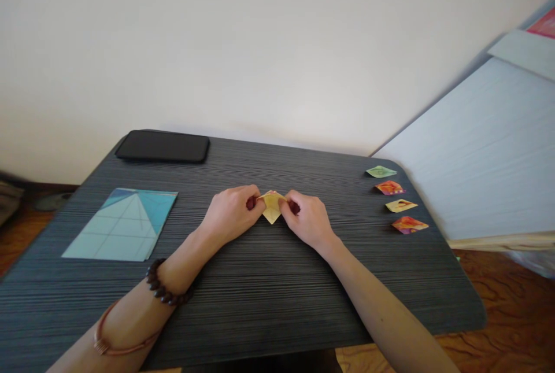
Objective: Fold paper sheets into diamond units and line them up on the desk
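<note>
A small folded piece of yellow paper (272,209) is held just above the middle of the dark table. Its lower end comes to a point, and a bit of reddish pattern shows along its top edge. My left hand (234,211) pinches its left corner between thumb and fingers. On the opposite corner, my right hand (309,217) has the same kind of pinch. The curled fingertips of both hands are partly hidden. A beaded bracelet (161,287) and a thin brown band (125,350) circle my left wrist and forearm.
Along the right edge of the dark wood-grain table (269,298) lie several folded paper pieces, among them a green one (381,172) and an orange one (410,225). A stack of creased blue paper (121,228) lies at left, a black phone (163,147) behind it. A wall rises behind.
</note>
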The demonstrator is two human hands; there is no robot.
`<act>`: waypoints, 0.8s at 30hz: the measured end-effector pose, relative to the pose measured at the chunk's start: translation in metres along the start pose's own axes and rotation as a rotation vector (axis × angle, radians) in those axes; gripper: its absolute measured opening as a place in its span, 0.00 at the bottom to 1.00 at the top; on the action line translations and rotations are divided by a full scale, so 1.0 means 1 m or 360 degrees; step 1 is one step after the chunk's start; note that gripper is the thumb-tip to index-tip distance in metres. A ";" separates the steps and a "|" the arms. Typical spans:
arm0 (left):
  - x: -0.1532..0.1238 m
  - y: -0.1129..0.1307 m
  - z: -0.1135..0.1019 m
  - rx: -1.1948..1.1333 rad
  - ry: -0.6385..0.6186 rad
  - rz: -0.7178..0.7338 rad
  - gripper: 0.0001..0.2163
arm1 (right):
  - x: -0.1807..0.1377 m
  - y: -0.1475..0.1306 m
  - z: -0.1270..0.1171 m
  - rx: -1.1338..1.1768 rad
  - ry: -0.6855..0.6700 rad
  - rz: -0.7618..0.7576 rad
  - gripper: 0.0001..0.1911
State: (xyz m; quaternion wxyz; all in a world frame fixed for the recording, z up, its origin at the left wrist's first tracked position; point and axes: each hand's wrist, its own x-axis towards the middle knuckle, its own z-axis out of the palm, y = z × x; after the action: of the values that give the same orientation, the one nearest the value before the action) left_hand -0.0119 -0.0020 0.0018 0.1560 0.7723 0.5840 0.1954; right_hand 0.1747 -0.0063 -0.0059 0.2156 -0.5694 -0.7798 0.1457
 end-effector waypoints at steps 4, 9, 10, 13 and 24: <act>0.004 -0.011 0.001 -0.0273 0.0015 0.0271 0.11 | 0.002 0.009 0.000 0.0308 0.0081 -0.0139 0.07; 0.007 -0.020 0.009 -0.0457 0.0152 0.0539 0.12 | 0.006 0.015 0.003 0.0491 0.0201 -0.0385 0.08; 0.008 -0.021 0.010 -0.0466 0.0179 0.0559 0.12 | 0.006 0.016 0.004 0.0498 0.0214 -0.0404 0.08; 0.008 -0.023 0.013 -0.0444 0.0237 0.0616 0.11 | 0.007 0.019 0.005 0.0498 0.0221 -0.0416 0.07; 0.007 -0.029 0.006 -0.0144 0.0071 0.0825 0.15 | 0.007 0.028 -0.006 0.0099 0.0022 -0.0597 0.11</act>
State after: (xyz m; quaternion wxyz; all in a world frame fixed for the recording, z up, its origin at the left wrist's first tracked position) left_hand -0.0319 0.0129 -0.0164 0.1223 0.8839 0.3605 0.2717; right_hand 0.1991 0.0087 -0.0131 0.2617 -0.4080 -0.8660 0.1230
